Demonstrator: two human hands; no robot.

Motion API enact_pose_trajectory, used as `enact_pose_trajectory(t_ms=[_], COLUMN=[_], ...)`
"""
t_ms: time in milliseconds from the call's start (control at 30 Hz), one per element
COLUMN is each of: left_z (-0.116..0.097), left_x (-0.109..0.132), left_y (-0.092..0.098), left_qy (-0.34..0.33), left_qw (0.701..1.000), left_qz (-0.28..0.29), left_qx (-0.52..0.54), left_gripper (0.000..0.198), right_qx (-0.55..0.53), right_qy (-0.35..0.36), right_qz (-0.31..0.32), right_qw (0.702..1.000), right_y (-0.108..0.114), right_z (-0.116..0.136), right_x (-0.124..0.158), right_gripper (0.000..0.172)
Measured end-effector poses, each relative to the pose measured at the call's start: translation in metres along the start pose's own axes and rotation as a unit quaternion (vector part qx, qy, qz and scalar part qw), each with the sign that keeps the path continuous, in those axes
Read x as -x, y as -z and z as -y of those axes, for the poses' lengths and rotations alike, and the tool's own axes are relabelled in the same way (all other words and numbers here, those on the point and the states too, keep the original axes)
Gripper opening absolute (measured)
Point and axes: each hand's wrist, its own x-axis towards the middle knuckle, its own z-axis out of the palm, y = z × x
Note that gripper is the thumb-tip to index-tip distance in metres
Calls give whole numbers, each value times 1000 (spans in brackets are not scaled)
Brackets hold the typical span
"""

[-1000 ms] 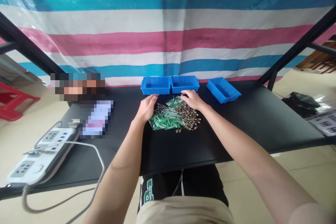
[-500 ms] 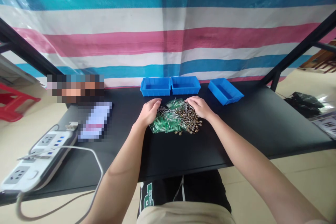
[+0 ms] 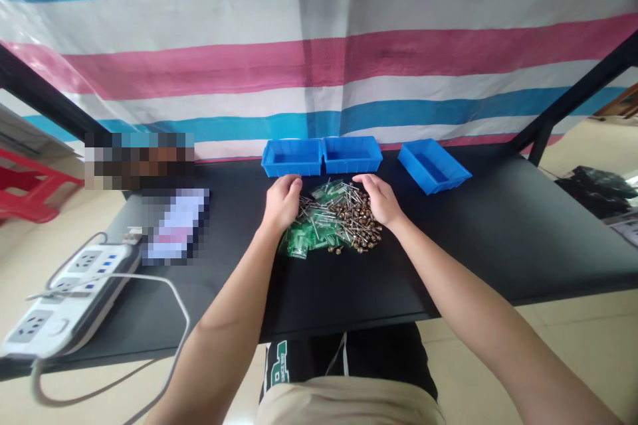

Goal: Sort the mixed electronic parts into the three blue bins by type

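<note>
A loose pile lies on the black table between my hands. It mixes thin silver metal shanks with round brass-coloured heads (image 3: 363, 222) and small clear-green plastic packets (image 3: 304, 238). My left hand (image 3: 283, 200) rests at the pile's left edge, fingers stretched forward and curved inward, the thumb on the near side. At the right edge my right hand (image 3: 379, 199) touches the brass-headed pieces, its fingers extended towards the left. Both hands cup the pile from the sides, and neither visibly grips a piece. The fingers' undersides are hidden.
Behind the pile stand two blue bins (image 3: 292, 158) side by side, with a third blue bin (image 3: 433, 166) angled to the right. A white power strip (image 3: 64, 309) with cables and a blurred phone-like object (image 3: 178, 226) lie on the left. A striped sheet (image 3: 209, 66) hangs behind.
My hands have shifted slightly along the pile's sides, and the green packets at its near left have spread a little. The camera view has tilted slightly.
</note>
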Motion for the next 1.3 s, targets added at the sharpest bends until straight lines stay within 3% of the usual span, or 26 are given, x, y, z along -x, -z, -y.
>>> enact_pose_trajectory(t_ms=[67,100,233,333,467,600,767,900,1000,1200,1300], left_z=[1,1,5,5,-2,-5,-1,1,-3,-15,-14], left_x=[0,1,5,8,12,14,11,13,15,15,13], left_y=[22,34,72,78,65,59,76,93,93,61,48], left_qy=[28,47,71,57,22,-5,30,57,61,48,36], left_qw=[999,996,946,910,898,902,905,905,914,948,956], left_qz=[8,40,261,351,342,348,376,420,395,221,138], left_qx=[-36,-67,-180,-213,-275,-254,-194,-37,69,222,255], left_gripper=[37,36,46,55,59,41,28,28,33,38,39], right_qx=[-4,-3,24,42,54,58,68,69,74,124,195], right_qy=[-6,-12,-20,-6,5,9,11,18,40,92,122], right_qz=[-5,-3,-2,-10,-8,-5,-10,-16,-24,-32,-91], right_qw=[1000,1000,1000,999,998,998,998,997,996,988,969], right_y=[8,12,21,20,16,15,17,18,16,11,27], right_z=[-5,-6,-8,-4,-1,0,1,3,7,18,12], right_x=[-2,-2,-2,0,2,4,4,3,5,10,4], right_gripper=[68,67,61,58,55,51,47,44,41,37,31])
